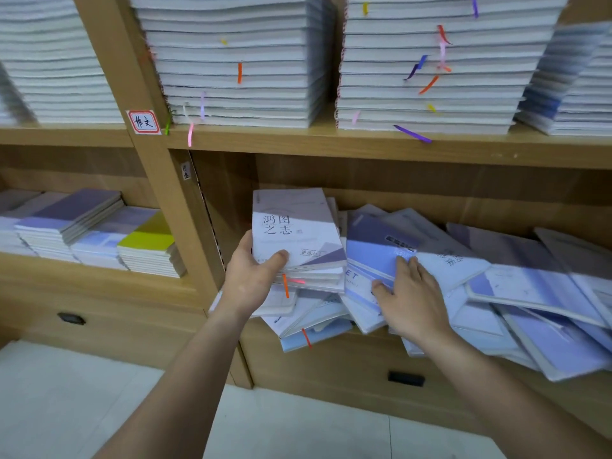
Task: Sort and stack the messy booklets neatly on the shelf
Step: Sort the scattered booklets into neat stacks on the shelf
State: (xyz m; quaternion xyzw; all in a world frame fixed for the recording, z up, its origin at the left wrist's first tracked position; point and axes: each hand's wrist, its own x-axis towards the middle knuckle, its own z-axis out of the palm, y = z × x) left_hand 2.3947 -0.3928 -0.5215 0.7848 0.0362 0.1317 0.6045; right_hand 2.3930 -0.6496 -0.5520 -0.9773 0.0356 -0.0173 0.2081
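Left grip (251, 276) curled round small booklet stack (298, 233), thumb on cover, left end of lower shelf (430, 190). Right grip (409, 289) flat, holding nothing, pressing loose pile (503, 293). Risk: pile overhangs near shelf edge; careless pull likely spills booklets.

One head-worn wide-angle view, facing forward and down at the wooden shelf (298, 144). Lens sits near: left hand (251, 276) and right hand (410, 299) extend in from the bottom edge onto the messy booklets (496, 286) at centre frame. Its lines tilt toward the frame edges; floor (82, 409) shows lower left.
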